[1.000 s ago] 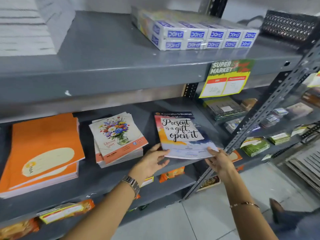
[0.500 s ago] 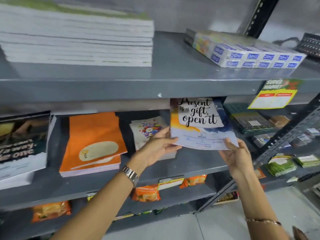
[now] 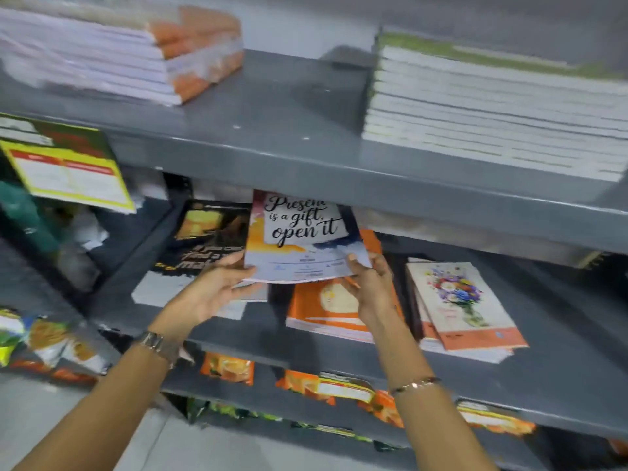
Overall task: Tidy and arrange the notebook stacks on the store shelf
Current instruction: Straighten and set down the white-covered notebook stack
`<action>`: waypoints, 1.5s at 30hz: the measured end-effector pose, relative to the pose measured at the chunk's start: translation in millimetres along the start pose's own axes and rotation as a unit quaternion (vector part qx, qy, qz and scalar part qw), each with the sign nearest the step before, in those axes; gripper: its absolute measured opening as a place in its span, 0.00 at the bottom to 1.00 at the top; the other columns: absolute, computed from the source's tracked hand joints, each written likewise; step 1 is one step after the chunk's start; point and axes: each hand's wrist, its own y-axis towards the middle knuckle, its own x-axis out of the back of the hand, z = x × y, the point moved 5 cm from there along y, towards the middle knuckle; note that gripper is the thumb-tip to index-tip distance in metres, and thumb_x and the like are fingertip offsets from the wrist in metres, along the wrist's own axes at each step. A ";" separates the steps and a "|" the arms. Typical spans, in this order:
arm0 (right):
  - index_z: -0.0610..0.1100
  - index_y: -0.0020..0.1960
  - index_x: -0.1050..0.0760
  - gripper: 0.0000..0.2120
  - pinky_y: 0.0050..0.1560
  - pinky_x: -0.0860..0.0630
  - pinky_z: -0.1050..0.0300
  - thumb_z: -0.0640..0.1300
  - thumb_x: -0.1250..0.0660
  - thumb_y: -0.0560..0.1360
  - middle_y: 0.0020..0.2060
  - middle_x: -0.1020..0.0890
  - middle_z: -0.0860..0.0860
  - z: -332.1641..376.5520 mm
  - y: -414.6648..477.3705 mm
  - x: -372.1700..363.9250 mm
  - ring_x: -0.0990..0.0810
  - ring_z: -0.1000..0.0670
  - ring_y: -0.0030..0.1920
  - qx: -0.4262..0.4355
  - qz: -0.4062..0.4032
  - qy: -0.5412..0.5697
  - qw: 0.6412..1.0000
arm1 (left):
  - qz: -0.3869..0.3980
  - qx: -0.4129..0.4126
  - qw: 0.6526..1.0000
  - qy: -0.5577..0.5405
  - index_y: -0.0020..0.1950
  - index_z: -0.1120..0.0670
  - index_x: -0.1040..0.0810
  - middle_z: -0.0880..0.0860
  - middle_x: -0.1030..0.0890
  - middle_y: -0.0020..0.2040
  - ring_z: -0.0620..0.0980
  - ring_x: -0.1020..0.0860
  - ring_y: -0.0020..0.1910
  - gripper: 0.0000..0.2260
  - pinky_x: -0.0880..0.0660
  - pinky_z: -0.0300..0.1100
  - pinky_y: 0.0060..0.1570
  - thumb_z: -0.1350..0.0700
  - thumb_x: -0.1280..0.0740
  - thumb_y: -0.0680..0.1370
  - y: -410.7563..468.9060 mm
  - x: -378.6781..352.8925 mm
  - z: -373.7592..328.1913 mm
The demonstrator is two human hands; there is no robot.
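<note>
So both hands are on the "Present is a gift, open it" notebook (image 3: 302, 239), held up off the middle shelf (image 3: 238, 329) by its near bottom edge. It's in portrait, long axis running away from me toward the back of the shelf, title end pointing up and away and tilted a bit, with the lettering upright from where I'm looking. Its top edge tucks under the front lip of the upper shelf (image 3: 306, 164), so the end of "Present" gets cut off.

Underneath it sit the orange notebook stack (image 3: 326, 311) and, to the left, a black-cover notebook stack (image 3: 207, 239); the held book covers part of both, and I can't make out the rest of the black cover's text through the blur. Off to the right the flower-cover notebook stack (image 3: 465, 307) lies fanned out a little, well apart from the one I've got.

My left hand (image 3: 217, 287) pinches the lower left corner, thumb on top of the cover and the other fingers curled beneath. My right hand (image 3: 370, 283) does the same at the lower right corner, thumb on the cover, remaining fingers hidden behind the book. Both hands are closed onto that one notebook, nothing else.

Up top there are a white-paged notebook stack (image 3: 492, 107) on the right and a plastic-wrapped orange bundle (image 3: 125, 52) on the left, both soft with motion blur. Snack packets (image 3: 227, 367) below are smeared too.
</note>
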 end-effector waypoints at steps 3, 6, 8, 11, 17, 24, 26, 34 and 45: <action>0.48 0.39 0.34 0.13 0.31 0.22 0.61 0.35 0.35 0.75 0.41 0.23 0.50 -39.6 6.4 -62.9 0.22 0.52 0.40 -0.039 0.030 0.003 0.999 | -0.054 0.000 0.998 0.025 0.53 0.52 0.20 0.48 0.13 0.47 0.45 0.15 0.46 0.15 0.19 0.36 0.39 0.69 0.38 0.76 -11.3 70.4 -12.3; 0.47 0.39 0.33 0.12 0.29 0.22 0.65 0.35 0.34 0.75 0.42 0.22 0.48 -71.4 8.5 -102.4 0.22 0.51 0.41 -0.056 0.044 -0.002 0.997 | -0.091 0.017 0.994 0.051 0.55 0.54 0.21 0.51 0.16 0.52 0.47 0.17 0.49 0.15 0.19 0.37 0.39 0.70 0.38 0.76 -15.8 117.7 -16.7; 0.47 0.39 0.31 0.11 0.34 0.21 0.62 0.35 0.33 0.74 0.40 0.21 0.49 -90.4 9.4 -116.3 0.21 0.49 0.42 -0.045 0.031 -0.020 0.998 | -0.109 0.034 0.991 0.073 0.56 0.56 0.22 0.53 0.18 0.54 0.48 0.19 0.51 0.15 0.19 0.41 0.44 0.71 0.39 0.76 -15.7 139.1 -15.0; 0.41 0.42 0.26 0.06 0.43 0.27 0.57 0.40 0.28 0.71 0.40 0.19 0.44 -106.5 9.7 -119.5 0.22 0.46 0.44 0.049 -0.032 -0.212 0.976 | -0.160 0.046 0.976 0.143 0.61 0.57 0.24 0.54 0.21 0.57 0.51 0.22 0.52 0.18 0.26 0.44 0.52 0.71 0.36 0.74 -12.6 163.9 -8.3; 0.37 0.55 0.24 0.17 0.56 0.29 0.51 0.50 0.36 0.76 0.55 0.22 0.38 -112.5 4.7 -120.6 0.26 0.39 0.60 0.109 -0.073 -0.453 0.882 | -0.228 -0.001 0.930 0.289 0.65 0.62 0.26 0.53 0.23 0.44 0.42 0.23 0.35 0.23 0.25 0.38 0.40 0.66 0.28 0.71 -2.9 187.4 9.4; 0.38 0.64 0.30 0.19 0.62 0.31 0.49 0.49 0.43 0.79 0.63 0.27 0.38 -111.8 8.3 -122.6 0.28 0.36 0.63 0.060 -0.057 -0.430 0.899 | -0.281 -0.040 0.929 0.239 0.74 0.55 0.36 0.56 0.32 0.73 0.53 0.32 0.71 0.27 0.36 0.44 0.67 0.52 0.34 0.76 -18.3 198.3 18.7; 0.39 0.64 0.29 0.18 0.61 0.30 0.50 0.48 0.44 0.80 0.63 0.26 0.39 -116.5 9.2 -121.1 0.26 0.38 0.62 0.049 -0.030 -0.379 0.924 | -0.285 -0.040 0.937 0.197 0.74 0.52 0.36 0.51 0.33 0.74 0.48 0.36 0.71 0.26 0.41 0.41 0.65 0.44 0.40 0.78 -23.9 189.4 21.6; 0.44 0.67 0.32 0.18 0.36 0.29 0.75 0.50 0.46 0.80 0.62 0.30 0.48 -135.2 -2.0 -128.7 0.27 0.50 0.58 0.076 0.008 -0.251 0.965 | -0.286 0.001 0.931 0.228 0.77 0.46 0.49 0.48 0.47 0.79 0.49 0.52 0.78 0.31 0.61 0.50 0.76 0.35 0.57 0.77 -16.4 172.3 39.1; 0.41 0.75 0.42 0.25 0.71 0.40 0.46 0.50 0.45 0.80 0.71 0.35 0.43 -146.1 -27.8 -138.0 0.40 0.44 0.71 0.081 -0.018 -0.315 0.945 | -0.290 0.026 0.927 0.234 0.76 0.44 0.42 0.49 0.42 0.78 0.55 0.49 0.78 0.38 0.53 0.60 0.75 0.26 0.58 0.71 -13.7 190.7 36.5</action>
